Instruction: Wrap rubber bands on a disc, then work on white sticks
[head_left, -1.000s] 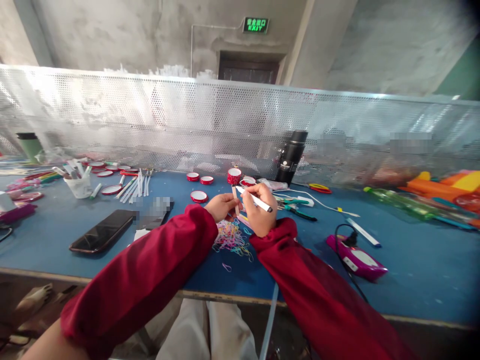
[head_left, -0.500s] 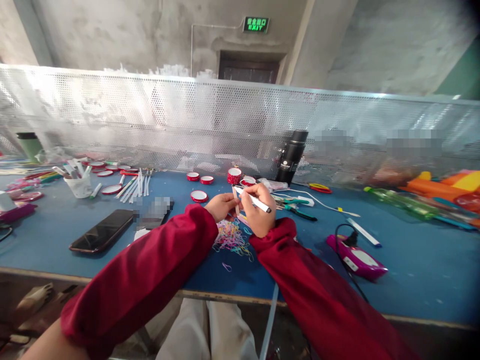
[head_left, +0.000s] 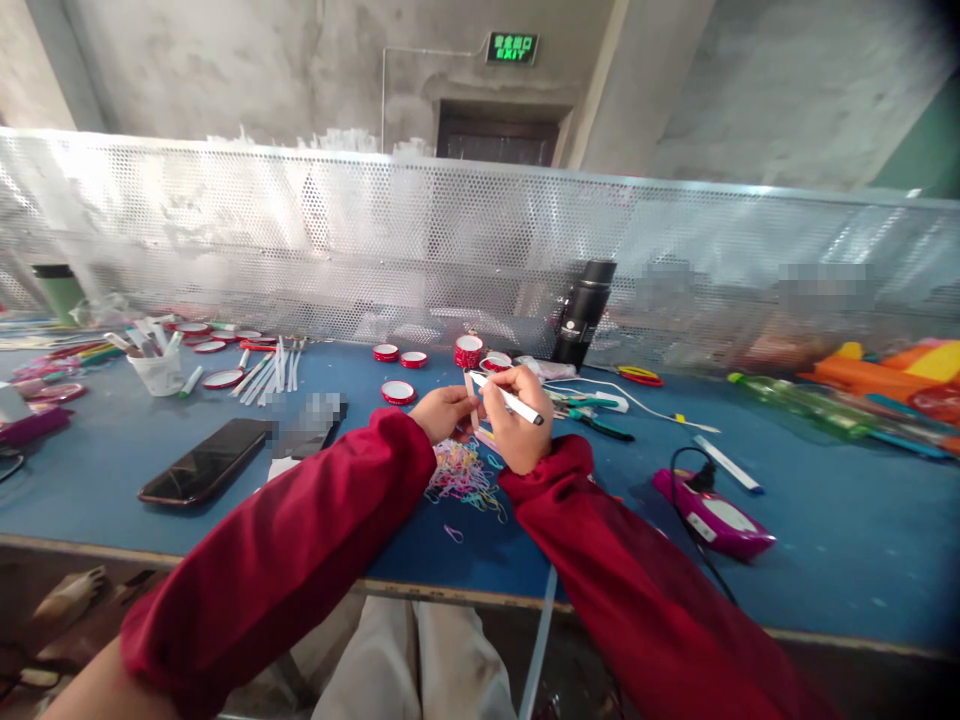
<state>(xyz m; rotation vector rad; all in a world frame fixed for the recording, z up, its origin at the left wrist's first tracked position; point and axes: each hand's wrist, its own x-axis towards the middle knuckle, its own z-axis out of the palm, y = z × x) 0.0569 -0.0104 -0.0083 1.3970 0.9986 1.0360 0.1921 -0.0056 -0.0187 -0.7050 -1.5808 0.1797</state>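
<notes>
Above the blue table, my right hand (head_left: pixel 517 430) is closed around a white marker pen (head_left: pixel 520 405). Its dark end points down to the right and its tip points left. My left hand (head_left: pixel 444 412) pinches a thin pale strip (head_left: pixel 471 388) that stands roughly upright by the pen's tip; whether the two touch I cannot tell. A heap of small coloured rubber bands (head_left: pixel 459 472) lies just below both hands, with a single loose purple band (head_left: pixel 453 533) nearer the table edge. Red round tins with white tops (head_left: pixel 397 391) sit beyond my left hand.
Left are phones (head_left: pixel 206 463), white sticks (head_left: pixel 281 370) and a cup of markers (head_left: pixel 156 370). Behind my right hand stand a black thermos (head_left: pixel 583 318) and pliers (head_left: pixel 600 425). A purple power strip (head_left: pixel 712 518) with a plugged-in cord lies right. Perforated metal screens (head_left: pixel 360 240) the back.
</notes>
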